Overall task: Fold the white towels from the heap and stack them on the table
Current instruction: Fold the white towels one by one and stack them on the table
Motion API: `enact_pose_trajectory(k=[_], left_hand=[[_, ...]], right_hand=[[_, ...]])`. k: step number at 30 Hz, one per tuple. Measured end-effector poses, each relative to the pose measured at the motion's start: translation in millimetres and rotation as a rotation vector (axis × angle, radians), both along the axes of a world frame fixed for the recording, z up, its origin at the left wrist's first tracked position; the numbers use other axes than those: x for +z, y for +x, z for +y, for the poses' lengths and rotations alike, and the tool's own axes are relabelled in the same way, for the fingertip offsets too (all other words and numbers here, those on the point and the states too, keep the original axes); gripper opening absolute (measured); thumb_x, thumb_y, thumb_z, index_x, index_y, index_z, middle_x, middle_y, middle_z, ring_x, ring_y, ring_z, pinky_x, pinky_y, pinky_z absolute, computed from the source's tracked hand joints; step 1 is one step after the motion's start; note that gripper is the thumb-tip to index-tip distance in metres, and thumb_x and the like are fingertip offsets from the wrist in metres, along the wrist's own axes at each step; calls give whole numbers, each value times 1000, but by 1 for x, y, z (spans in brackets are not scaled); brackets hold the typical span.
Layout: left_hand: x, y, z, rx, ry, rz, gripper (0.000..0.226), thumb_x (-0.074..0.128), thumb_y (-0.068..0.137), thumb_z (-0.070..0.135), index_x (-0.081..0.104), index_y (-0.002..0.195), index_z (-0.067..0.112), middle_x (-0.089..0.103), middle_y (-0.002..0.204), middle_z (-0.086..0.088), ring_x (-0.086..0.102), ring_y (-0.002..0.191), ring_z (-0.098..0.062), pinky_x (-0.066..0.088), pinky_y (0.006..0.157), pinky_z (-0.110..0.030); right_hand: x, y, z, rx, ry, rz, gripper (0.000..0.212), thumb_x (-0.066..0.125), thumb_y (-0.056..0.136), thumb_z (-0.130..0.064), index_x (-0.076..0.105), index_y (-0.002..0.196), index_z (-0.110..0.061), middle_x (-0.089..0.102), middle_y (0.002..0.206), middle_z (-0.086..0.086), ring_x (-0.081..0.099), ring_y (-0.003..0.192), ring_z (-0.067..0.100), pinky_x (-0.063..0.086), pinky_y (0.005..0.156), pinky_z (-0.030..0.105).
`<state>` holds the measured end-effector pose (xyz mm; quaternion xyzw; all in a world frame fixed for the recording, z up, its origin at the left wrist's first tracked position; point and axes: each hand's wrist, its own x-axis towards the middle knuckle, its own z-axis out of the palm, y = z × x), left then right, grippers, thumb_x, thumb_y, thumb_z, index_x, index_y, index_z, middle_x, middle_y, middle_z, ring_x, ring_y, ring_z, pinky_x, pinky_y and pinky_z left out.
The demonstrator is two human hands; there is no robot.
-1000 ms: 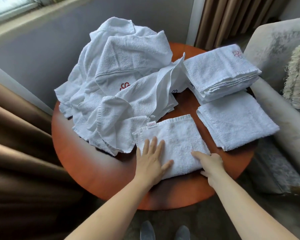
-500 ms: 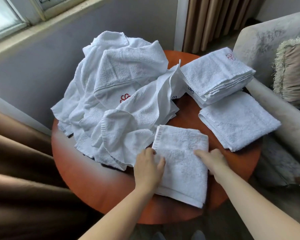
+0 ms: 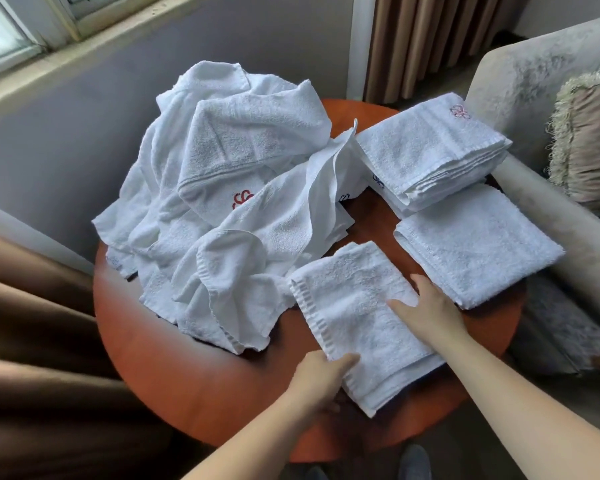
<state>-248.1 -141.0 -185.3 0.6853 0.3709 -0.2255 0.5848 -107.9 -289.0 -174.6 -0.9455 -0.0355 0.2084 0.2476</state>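
Observation:
A folded white towel (image 3: 357, 306) lies at the front of the round red-brown table (image 3: 194, 386). My left hand (image 3: 321, 377) grips its near left edge, thumb on top and fingers tucked under. My right hand (image 3: 426, 311) rests flat on the towel's right side with fingers spread. The heap of unfolded white towels (image 3: 229, 188) covers the table's left and back. A stack of folded towels (image 3: 430, 150) sits at the back right, and a single folded towel (image 3: 478, 244) lies in front of it.
A grey armchair (image 3: 541, 84) with a fringed cushion (image 3: 589, 143) stands right of the table. Brown curtains (image 3: 32, 341) hang at the left and behind. A window sill (image 3: 66, 53) runs along the back wall. My shoes (image 3: 413, 462) show below the table edge.
The towel in front has been turned and now lies lengthwise toward me. My left hand slid down to its near left edge and took hold; my right hand moved onto its right side.

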Motion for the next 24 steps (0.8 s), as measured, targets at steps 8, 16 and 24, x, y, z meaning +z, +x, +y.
enact_pose_trajectory(k=[8,16,24], left_hand=[[35,56,45,32,856,-423,27,50,83,44,53,70,21,57,73,3,57,84,-25,36,68,-32],[18,104,49,-558,797,-159,92,64,84,52,8,152,25,34,152,-4,38,135,-27,34,106,-40],[-11,62,53,-35,507,-41,91,81,57,59,46,132,21,57,122,7,54,116,-21,44,94,-31]], right_hand=[[12,-2,-22,3,-43,384,33,62,69,-30,51,99,-20,61,100,0,60,92,19,51,80,34],[1,12,-25,49,165,12,54,75,78,-23,54,128,-25,61,110,-5,58,107,19,45,91,30],[-22,-11,-16,-338,84,-183,75,77,74,-47,46,124,0,50,125,18,48,116,34,42,93,42]])
